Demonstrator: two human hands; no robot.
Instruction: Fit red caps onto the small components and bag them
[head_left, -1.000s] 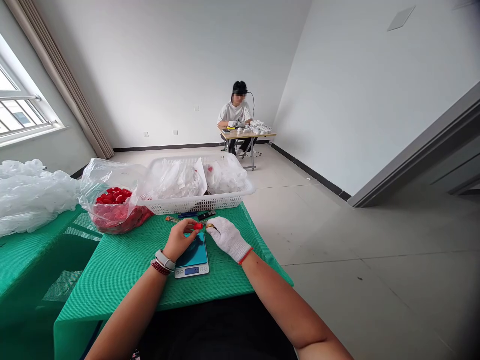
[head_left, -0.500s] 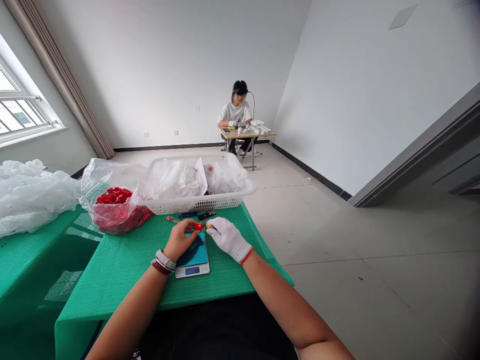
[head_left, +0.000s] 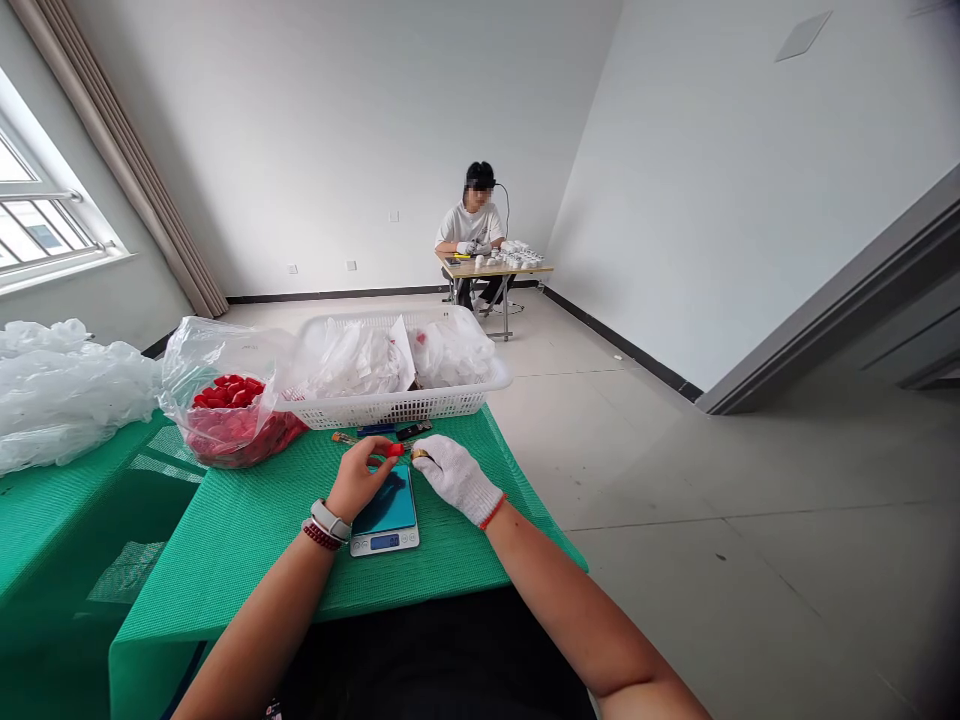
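1. Green mesh-covered bench point(head_left: 225, 570) runs through a bright, white-walled room; a digital scale point(head_left: 384, 540) sits near its front edge, and everything below is placed from that scale.
2. Left grip point(head_left: 356, 478), bare, with a watch point(head_left: 330, 518) and a beaded band point(head_left: 322, 536) at the wrist, hangs over the scale's far left corner, fingers together on a small red piece point(head_left: 395, 450).
3. Right grip point(head_left: 455, 480), in a white knit glove, sits just right of the scale's far edge, closed on a small gold-banded piece point(head_left: 422, 454), though the glove hides the exact contact.
4. Red piece lies just past the scale's far edge, close to the gold-banded piece. Its long axis seems to run side to side, toward the right grip, but it is too small to be sure. Left grip is nearer, holding it; right grip is just apart from it.
5. Beyond the scale lie an orange-tipped strip point(head_left: 345, 438), a blue item point(head_left: 375, 429) and a black item point(head_left: 413, 431), then a white plastic basket point(head_left: 390, 412) of clear bags. Further left are a clear bag point(head_left: 232, 430) of red pieces and a heap of plastic film point(head_left: 67, 390).
6. Far beyond the scale, a co-worker point(head_left: 472, 225) sits at a small table point(head_left: 495, 270) among white items.
7. Against the frame half a second earlier, the red piece sits a touch higher; neither grip shows any clear change.
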